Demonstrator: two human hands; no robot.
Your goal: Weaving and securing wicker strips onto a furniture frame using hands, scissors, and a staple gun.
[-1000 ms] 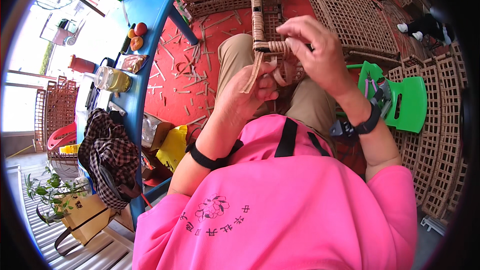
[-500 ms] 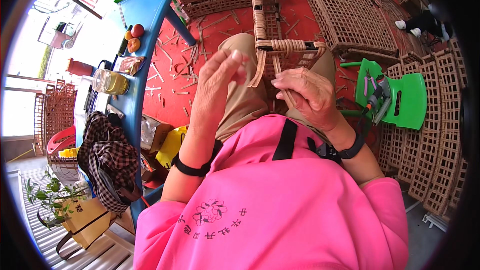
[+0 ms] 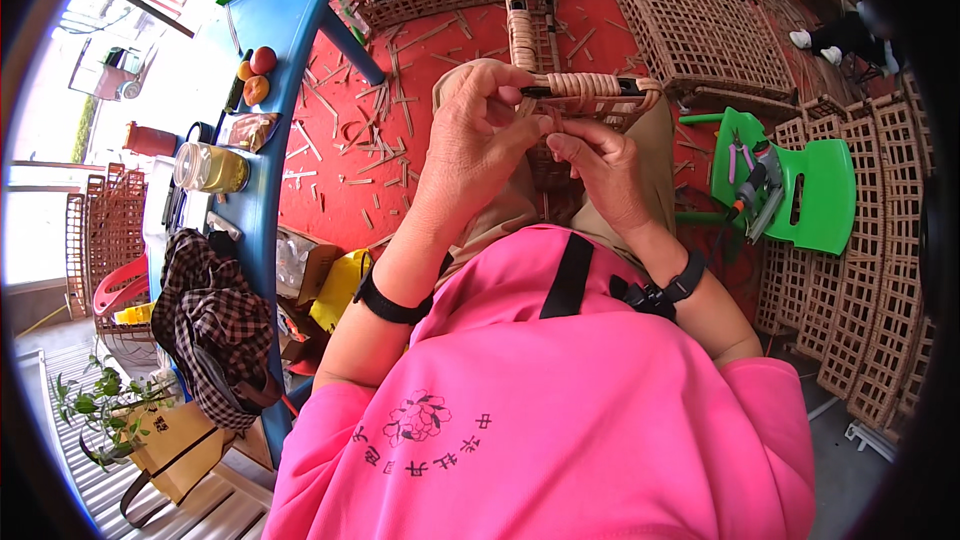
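Observation:
A dark frame bar wrapped in tan cane strip (image 3: pixel 585 86) sits between my knees, joined to a cane-wrapped upright post (image 3: pixel 517 10). My left hand (image 3: pixel 478 135) is at the bar's left end, its thumb and fingertips closed on a flat cane strip just below the bar. Close beside it, my right hand (image 3: pixel 602 162) is closed too, thumb and forefinger pinching at the same strip. Fingers cover most of the strip, and the loose end is hidden.
A blue table (image 3: pixel 285 70) on the left carries fruit, a glass jar (image 3: pixel 212 168) and a checked cloth (image 3: pixel 215 320). On the right, a green chair (image 3: pixel 815 195) holds pliers and a corded tool. Woven cane panels (image 3: pixel 690 25) stand around; strip offcuts litter the red floor (image 3: pixel 330 180).
My left hand has moved right and forward, from held apart in the air to the strip under the bar. My right hand has shifted slightly, and the two hands now meet.

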